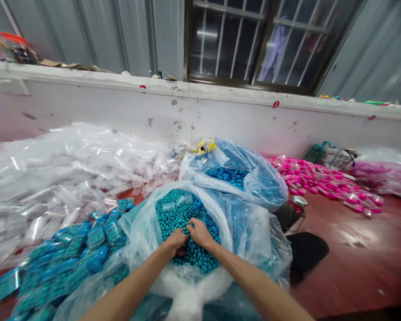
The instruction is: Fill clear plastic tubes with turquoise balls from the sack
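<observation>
In the head view, a large clear plastic bag (225, 218) stands wide at its mouth, full of small teal beads (200, 256). Some blue pieces (212, 225) lie among them along the right side. Several little clear plastic boxes (169, 206) rest on top of the beads. My left hand (177, 240) is down at the beads with its fingers curled; its fingertips are partly hidden. Close beside it, nearly touching, my right hand (199, 232) has thumb and fingers pinched together. Whatever lies within either hand is too small or hidden to make out.
Filled packs of teal beads (70, 258) pile up at the left, before a heap of empty clear packs (63, 174). Behind stands another bag of blue pieces (227, 176). Pink packs (307, 176), a metal-lidded jar (298, 203) and a black rounded object (307, 252) are at the right.
</observation>
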A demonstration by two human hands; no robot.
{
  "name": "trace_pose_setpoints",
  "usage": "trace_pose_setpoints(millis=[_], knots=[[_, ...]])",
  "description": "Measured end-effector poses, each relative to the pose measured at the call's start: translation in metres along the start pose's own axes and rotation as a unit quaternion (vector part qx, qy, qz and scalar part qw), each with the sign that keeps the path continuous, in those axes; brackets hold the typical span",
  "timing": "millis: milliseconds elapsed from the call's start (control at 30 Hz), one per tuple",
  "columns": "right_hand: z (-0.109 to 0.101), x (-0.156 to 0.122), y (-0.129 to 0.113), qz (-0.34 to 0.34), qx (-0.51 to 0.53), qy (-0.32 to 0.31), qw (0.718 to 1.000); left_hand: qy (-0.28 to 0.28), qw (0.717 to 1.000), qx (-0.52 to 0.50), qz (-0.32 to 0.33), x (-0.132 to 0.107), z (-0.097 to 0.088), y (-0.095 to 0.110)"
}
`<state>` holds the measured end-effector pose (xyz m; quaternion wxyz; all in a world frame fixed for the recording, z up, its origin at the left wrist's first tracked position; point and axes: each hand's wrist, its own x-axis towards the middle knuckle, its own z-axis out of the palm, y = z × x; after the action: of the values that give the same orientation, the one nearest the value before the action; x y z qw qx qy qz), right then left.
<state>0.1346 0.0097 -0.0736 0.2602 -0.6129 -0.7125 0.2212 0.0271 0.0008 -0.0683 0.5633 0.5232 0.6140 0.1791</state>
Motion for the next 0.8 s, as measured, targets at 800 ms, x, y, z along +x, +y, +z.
trace_pose_setpoints(millis=[800], knots=[[-0.045, -0.023, 0.016, -0.094, -0.244, 0.017, 0.965, -0.162, 0.941, -0.295, 0.041, -0.025, -0.023, -0.005]])
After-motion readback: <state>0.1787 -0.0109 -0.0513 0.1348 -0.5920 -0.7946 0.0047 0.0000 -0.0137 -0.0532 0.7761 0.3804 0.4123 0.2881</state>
